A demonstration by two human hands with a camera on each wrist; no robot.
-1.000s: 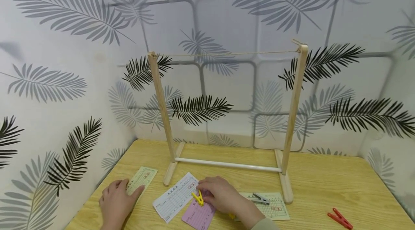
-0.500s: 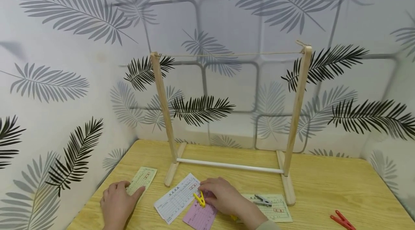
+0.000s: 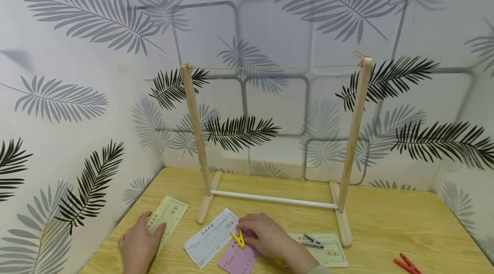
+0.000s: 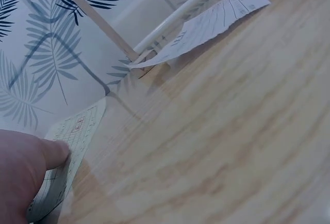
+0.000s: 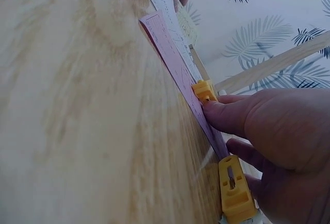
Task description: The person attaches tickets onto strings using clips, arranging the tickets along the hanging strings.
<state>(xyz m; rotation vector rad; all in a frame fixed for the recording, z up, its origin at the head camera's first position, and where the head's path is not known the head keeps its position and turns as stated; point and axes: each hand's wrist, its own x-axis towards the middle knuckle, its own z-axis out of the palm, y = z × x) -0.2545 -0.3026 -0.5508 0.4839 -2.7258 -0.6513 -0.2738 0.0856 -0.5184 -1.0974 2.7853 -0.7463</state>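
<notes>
Now – L hand flat on green slip | R hand fingers curled, touching yellow clip

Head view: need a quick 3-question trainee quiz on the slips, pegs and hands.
1. True or false: the left hand rests on the green slip.
2. Which peg does the right hand touch? A) red B) yellow C) grey
3. What does the grey peg lie on?

Key
1. True.
2. B, the yellow peg, on the pink slip.
3. Another green slip, by the rack's right foot. The red peg lies apart on the table.
</notes>
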